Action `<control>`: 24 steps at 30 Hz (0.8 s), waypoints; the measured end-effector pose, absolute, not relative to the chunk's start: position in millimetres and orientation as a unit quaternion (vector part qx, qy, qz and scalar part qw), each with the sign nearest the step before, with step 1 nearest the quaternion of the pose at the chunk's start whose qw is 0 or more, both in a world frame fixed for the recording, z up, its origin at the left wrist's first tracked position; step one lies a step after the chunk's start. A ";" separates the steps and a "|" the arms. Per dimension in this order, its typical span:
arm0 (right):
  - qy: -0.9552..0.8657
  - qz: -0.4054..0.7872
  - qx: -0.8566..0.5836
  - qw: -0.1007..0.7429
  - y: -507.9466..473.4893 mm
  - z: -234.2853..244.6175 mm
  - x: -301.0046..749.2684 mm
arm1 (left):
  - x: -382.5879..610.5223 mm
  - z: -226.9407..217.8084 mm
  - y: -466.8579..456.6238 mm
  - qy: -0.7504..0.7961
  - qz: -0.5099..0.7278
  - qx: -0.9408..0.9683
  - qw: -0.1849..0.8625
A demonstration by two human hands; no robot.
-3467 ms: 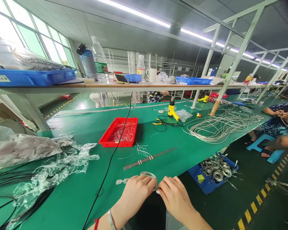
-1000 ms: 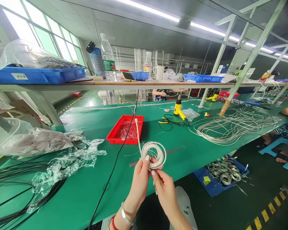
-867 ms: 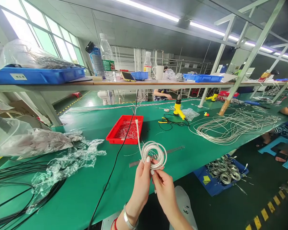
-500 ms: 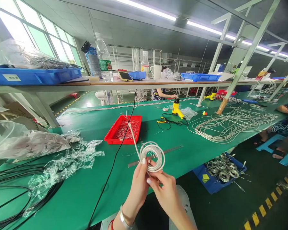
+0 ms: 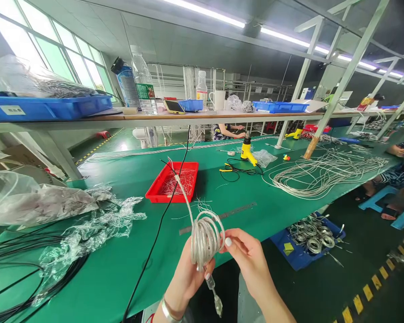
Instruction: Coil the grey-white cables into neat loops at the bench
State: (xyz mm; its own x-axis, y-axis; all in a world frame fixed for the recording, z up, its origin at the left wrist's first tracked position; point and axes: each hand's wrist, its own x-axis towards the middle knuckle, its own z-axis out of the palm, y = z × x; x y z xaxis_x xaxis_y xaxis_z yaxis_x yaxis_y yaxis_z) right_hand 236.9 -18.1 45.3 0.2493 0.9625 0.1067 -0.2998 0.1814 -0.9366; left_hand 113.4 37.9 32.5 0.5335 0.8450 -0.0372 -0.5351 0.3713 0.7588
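Left hand [image 5: 188, 280] closed around a coiled braided cable [image 5: 205, 237], held above the green workbench [image 5: 97, 287]. Right hand [image 5: 251, 264] half open, fingers [image 5: 229, 242] at the coil's side, no firm grip evident. A clear connector [image 5: 213, 294] hangs below the coil; the cable's free lead rises over the red tray [image 5: 154, 179].

the left hand [image 5: 188, 280] grips a coil of silver braided cable [image 5: 205, 240] from below, with a clear plug [image 5: 217, 302] dangling under it and the cable's frayed end reaching over the red plastic tray [image 5: 171, 181]. the right hand [image 5: 249, 264] stands open, its fingertips [image 5: 226, 242] against the coil's side. a steel ruler [image 5: 218, 217] lies in front of the tray, a yellow heat gun [image 5: 247, 148] stands beyond it to the right, and a black cable [image 5: 161, 215] runs past its left side.
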 end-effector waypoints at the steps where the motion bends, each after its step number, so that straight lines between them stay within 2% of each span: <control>1: -0.390 0.480 -0.423 0.663 -20.0 46.7 236.0 | 113.8 32.8 36.9 0.215 0.431 0.359 0.799; 8: -0.437 0.481 -0.431 0.626 -25.4 57.0 233.1 | 114.5 21.5 37.0 0.169 0.421 0.319 0.832; 11: -0.416 0.456 -0.448 0.647 -25.9 56.4 228.4 | 112.5 17.9 37.5 0.143 0.419 0.311 0.841; 13: -0.417 0.384 -0.470 0.676 -27.3 54.1 225.7 | 111.1 18.2 37.2 0.128 0.416 0.306 0.847; 15: -0.477 0.251 -0.505 0.674 -30.2 52.4 224.2 | 110.5 20.1 36.9 0.120 0.414 0.291 0.854; 18: -0.608 0.098 -0.538 0.575 -35.7 53.1 222.6 | 111.5 23.6 37.2 0.126 0.426 0.242 0.863; 21: -0.654 0.063 -0.545 0.521 -38.5 54.7 219.8 | 113.5 25.5 37.9 0.143 0.456 0.182 0.859; 24: -0.639 0.037 -0.530 0.556 -37.9 53.8 217.4 | 115.4 26.1 37.5 0.137 0.477 0.149 0.855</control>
